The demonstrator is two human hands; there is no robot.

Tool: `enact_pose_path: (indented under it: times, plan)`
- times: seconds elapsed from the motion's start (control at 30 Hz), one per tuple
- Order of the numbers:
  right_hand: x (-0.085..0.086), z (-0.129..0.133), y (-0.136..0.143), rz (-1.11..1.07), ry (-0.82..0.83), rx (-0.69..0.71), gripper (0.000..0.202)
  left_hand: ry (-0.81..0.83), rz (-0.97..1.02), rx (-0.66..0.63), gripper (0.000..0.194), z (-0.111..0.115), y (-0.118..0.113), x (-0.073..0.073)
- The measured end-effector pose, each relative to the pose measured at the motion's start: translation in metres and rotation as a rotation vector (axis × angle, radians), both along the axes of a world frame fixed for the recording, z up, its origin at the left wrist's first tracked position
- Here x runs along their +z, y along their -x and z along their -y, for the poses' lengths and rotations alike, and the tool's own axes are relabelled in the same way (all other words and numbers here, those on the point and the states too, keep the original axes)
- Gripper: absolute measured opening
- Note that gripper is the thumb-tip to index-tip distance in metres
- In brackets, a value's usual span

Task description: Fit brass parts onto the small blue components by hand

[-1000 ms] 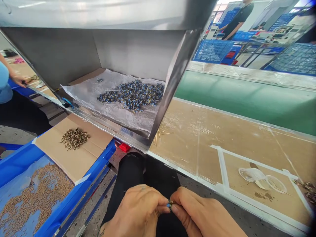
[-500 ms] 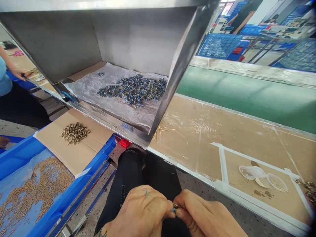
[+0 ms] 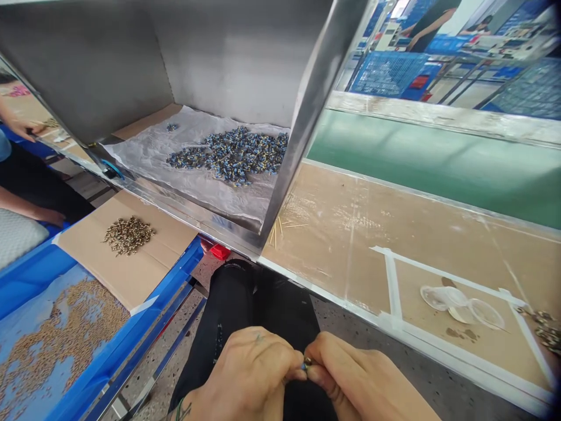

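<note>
Single view, worn on the head, looking forward and steeply down over the lap. Closest to the lens at the bottom edge: left hand (image 3: 245,374) and right hand (image 3: 363,383), meeting fingertip to fingertip, wrists cut off by the frame. Just beyond the hands, the near edge of the worktop (image 3: 394,234), crossing slantwise with the tilt of the head. Ahead and left of the hands, straight into an open steel box (image 3: 131,76). Left of the hands, down onto a blue bin (image 3: 26,275). Far beyond, top right, small and distant, blue crates (image 3: 385,73). Strong wide-angle bending at the edges; no second view to share with.
</note>
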State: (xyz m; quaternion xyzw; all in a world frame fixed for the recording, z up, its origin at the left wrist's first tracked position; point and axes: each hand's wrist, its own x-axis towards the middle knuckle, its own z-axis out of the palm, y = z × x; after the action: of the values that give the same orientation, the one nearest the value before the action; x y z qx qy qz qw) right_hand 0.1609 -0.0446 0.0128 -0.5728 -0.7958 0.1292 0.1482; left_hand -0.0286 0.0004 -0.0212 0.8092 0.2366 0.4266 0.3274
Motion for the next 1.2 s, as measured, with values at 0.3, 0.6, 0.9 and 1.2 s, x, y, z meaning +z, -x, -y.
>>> enact_pose_path:
  times: [0.3, 0.6, 0.9, 1.2]
  plan:
    - [-0.002, -0.009, 0.002, 0.01, 0.039, 0.029, 0.025, 0.055, -0.023, -0.027, 0.032, -0.002, 0.008, -0.007]
    - [-0.005, -0.012, 0.007, 0.006, 0.103, 0.09, 0.017, 0.058, -0.063, 0.049, 0.018, -0.002, 0.012, -0.005]
    - [-0.009, -0.01, 0.002, -0.106, 0.158, 0.236, 0.024, 0.099, -0.037, 0.002, 0.027, 0.0, 0.012, -0.009]
    - [-0.01, 0.0, 0.005, -0.062, 0.087, -0.036, 0.024, 0.129, -0.047, 0.011, 0.024, 0.001, 0.015, -0.007]
